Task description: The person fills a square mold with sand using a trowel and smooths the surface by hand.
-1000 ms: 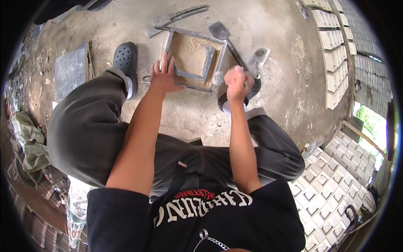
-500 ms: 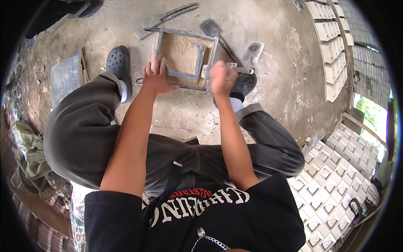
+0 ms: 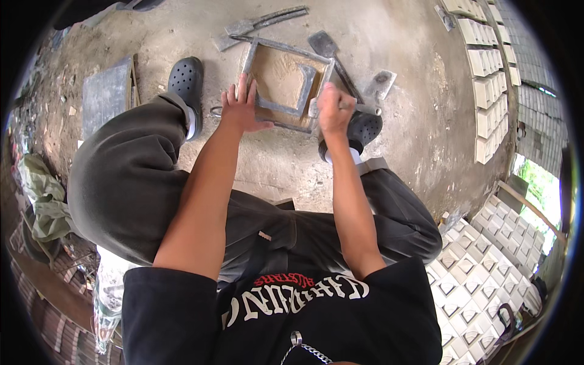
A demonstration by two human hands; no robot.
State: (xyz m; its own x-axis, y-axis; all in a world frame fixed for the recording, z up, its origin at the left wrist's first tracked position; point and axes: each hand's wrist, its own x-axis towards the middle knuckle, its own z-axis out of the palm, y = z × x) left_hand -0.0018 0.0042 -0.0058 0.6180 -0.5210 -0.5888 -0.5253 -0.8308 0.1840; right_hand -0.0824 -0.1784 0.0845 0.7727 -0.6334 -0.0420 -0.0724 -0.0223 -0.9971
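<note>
A square grey metal mould frame (image 3: 324, 83) lies on the floor between my feet. Pale sandy material (image 3: 281, 72) fills it, and a grey curved metal piece (image 3: 308, 88) sits inside along its near and right sides. My left hand (image 3: 241, 109) rests on the frame's left rim, fingers spread, gripping nothing. My right hand (image 3: 334, 111) is wrapped round a hammer-like tool (image 3: 378, 112) with a pipe-like handle. Its blocky end is at the frame's right side; whether it touches cannot be made out.
Beyond the frame lie long flat metal tools (image 3: 267, 23) and a shovel-shaped tool (image 3: 324, 45). A small metal plate (image 3: 382, 84) is near my right shoe (image 3: 366, 129). A grey board (image 3: 108, 97) lies left. Pale patterned blocks (image 3: 486, 91) line the right side, with more (image 3: 474, 274) lower right.
The whole view has shifted, so the floor things appear farther right. My right hand, blurred before, shows sharper now and slightly closer to the frame. My left hand stays on the rim.
</note>
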